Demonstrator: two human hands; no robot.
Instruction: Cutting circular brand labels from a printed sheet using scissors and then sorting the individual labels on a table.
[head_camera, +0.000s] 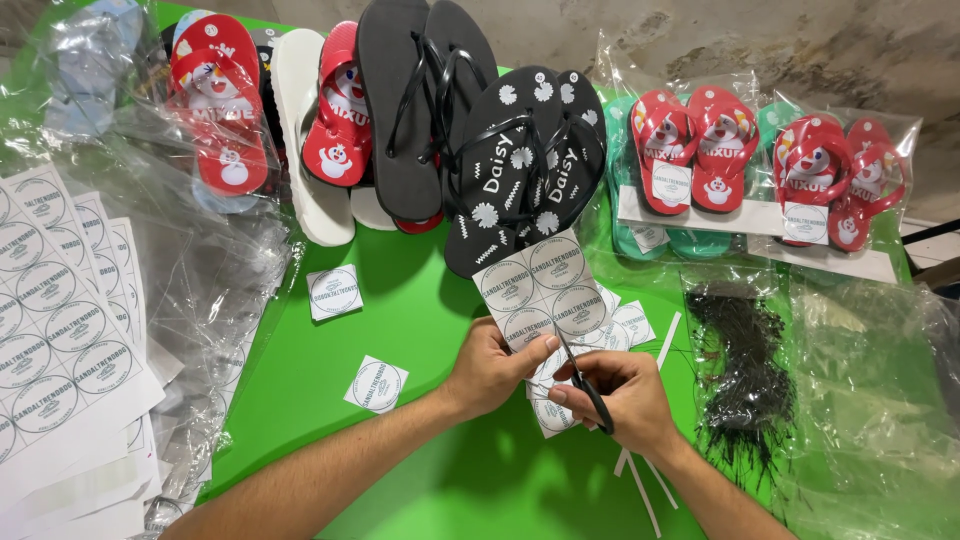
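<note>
Scissors (585, 385), black-handled, sit clamped in right hand (625, 400); left hand (490, 365) pinches thin white round-label paper sheet (545, 290), probably light, floppy, best gripped beside the cut.

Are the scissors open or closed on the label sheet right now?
Open: the scissors blades spread in a narrow V against the label sheet edge, in the right hand.

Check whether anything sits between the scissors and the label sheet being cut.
Nothing visible does. The scissors in the right hand already meet the label sheet, which the left hand holds up above the green table.
</note>
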